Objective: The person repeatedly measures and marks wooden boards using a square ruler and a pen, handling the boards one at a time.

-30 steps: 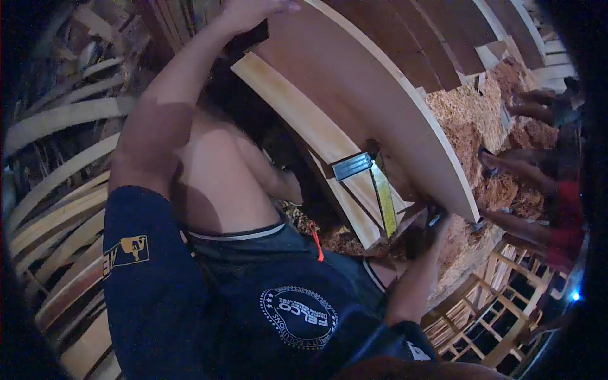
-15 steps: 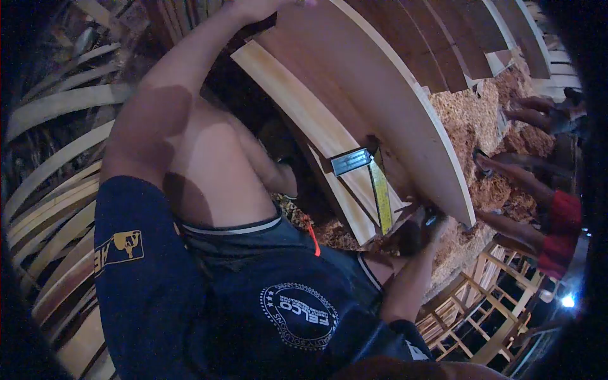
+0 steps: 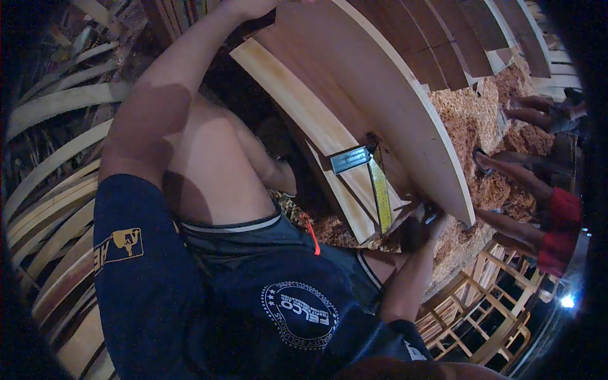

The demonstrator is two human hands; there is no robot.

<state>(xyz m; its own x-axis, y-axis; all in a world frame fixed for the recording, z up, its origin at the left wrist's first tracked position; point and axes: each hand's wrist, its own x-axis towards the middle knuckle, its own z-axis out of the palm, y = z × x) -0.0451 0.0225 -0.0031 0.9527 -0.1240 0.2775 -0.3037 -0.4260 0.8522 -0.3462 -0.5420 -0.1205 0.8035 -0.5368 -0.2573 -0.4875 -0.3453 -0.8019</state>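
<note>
Cropped left fingers (image 3: 266, 6) at panel (image 3: 373, 95)

The left hand (image 3: 252, 7) is at the upper end of a curved board (image 3: 354, 76); the right hand (image 3: 433, 221), shadowed, is near the lower. Between them, a square (image 3: 349, 161) rests on pale strips (image 3: 297, 98). Shavings (image 3: 465, 120) lie beyond.

Single view from your head, facing forward and down: your shirt (image 3: 244, 316) near, the board (image 3: 370, 92) beyond it, another person's legs (image 3: 524, 178) at far right.
</note>
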